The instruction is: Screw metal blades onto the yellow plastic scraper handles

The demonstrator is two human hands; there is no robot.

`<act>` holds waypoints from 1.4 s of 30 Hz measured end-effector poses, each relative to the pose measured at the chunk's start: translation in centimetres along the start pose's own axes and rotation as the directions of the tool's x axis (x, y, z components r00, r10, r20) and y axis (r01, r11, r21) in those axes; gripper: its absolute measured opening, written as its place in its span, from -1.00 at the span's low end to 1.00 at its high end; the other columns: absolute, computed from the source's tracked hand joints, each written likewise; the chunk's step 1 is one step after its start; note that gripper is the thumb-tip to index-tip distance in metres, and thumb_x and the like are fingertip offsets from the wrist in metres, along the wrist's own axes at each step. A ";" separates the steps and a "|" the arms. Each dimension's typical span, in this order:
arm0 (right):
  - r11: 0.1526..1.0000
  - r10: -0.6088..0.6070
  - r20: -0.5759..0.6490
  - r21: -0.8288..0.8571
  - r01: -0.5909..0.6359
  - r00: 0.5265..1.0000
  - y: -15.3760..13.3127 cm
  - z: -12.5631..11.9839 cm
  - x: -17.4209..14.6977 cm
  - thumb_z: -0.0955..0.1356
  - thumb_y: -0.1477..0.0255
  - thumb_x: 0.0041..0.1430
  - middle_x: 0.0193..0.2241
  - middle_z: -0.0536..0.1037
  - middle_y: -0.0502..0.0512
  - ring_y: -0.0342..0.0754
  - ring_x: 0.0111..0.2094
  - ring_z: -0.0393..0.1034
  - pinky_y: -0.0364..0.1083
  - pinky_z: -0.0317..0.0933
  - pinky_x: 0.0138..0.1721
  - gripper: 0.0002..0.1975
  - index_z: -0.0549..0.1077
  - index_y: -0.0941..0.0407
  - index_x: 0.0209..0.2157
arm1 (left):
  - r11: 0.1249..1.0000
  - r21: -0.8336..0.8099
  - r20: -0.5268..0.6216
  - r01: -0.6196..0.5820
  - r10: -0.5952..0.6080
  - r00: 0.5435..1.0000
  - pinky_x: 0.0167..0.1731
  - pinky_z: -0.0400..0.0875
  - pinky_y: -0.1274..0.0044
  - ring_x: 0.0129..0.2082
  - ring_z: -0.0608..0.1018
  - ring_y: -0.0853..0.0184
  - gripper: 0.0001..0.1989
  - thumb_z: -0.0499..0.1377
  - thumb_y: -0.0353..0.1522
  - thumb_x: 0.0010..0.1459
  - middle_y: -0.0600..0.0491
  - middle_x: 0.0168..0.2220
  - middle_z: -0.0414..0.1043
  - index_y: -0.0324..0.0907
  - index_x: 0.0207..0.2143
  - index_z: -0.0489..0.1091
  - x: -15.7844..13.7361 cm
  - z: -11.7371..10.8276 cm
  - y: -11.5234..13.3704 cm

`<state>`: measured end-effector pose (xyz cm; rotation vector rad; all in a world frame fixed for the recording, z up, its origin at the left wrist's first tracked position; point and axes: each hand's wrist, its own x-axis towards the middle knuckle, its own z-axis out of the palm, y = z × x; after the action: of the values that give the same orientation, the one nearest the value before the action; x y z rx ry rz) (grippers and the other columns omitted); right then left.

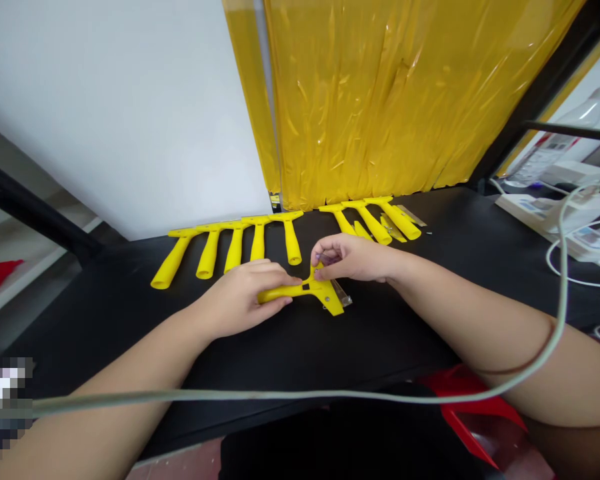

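Observation:
A yellow T-shaped scraper (330, 297) lies on the black table in front of me, its head toward the right. My left hand (250, 293) is closed round its handle, thumb below and fingers above. At the far end of the head, my right hand (347, 259) is closed in a pinch. Its fingertips touch the head; what they hold, if anything, is too small to make out. A clear or metallic strip (341, 293) shows along the head's right edge, and a small screw sits in the near end.
Several yellow handles (209, 253) line the back left of the black table (105, 313). More yellow parts (373, 223) lie at the back right by a small strip. A pale cable (300, 395) crosses the foreground. White power strips (535, 215) and a bottle (550, 150) stand at right.

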<state>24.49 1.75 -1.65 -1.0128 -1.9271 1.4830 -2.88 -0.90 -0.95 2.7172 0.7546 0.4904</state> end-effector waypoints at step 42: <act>0.997 0.031 0.019 -0.076 -0.029 0.999 -0.7 -0.2 -1.0 0.55 0.38 0.07 -0.49 0.39 -0.21 -0.18 -0.51 0.20 -0.15 0.08 -0.45 -0.46 0.23 0.01 -0.03 | 0.969 0.189 -0.190 0.158 -0.122 0.974 -0.24 0.42 0.47 -0.21 0.59 0.26 -0.79 0.25 -0.32 0.27 0.07 -0.22 0.58 -0.09 -0.06 0.57 -0.2 -0.2 0.2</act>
<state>25.05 0.94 -0.92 -1.0684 -2.0037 1.4514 -3.00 -1.14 -0.78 2.8037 1.0922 0.6614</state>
